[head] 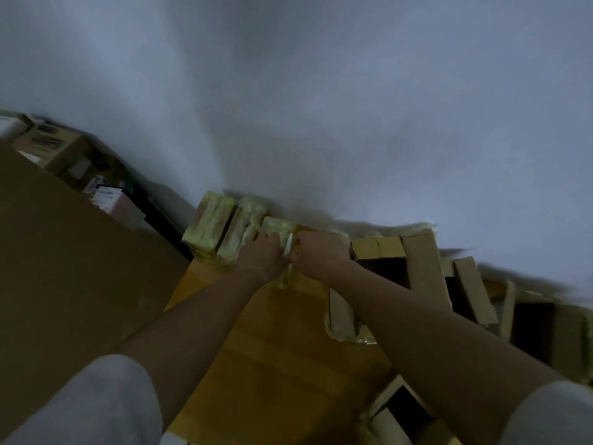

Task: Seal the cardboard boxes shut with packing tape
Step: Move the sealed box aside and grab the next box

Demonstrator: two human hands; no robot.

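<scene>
Both my hands meet on a small tape-wrapped box (278, 231) that stands on the far end of a large yellow-brown cardboard box (272, 342). My left hand (261, 256) grips the small box from the left. From the right, my right hand (316, 256) holds it too, fingers curled. A pale strip, perhaps tape (288, 244), shows between the two hands. Two more small boxes wrapped in yellowish tape (224, 232) stand just left of it, against the wall. The view is tilted and blurred.
A big plain cardboard sheet or box (70, 268) fills the left. Open cardboard boxes with raised flaps (423, 268) stand to the right and at the bottom right. More stacked boxes (54, 146) sit far left by the white wall (321, 91).
</scene>
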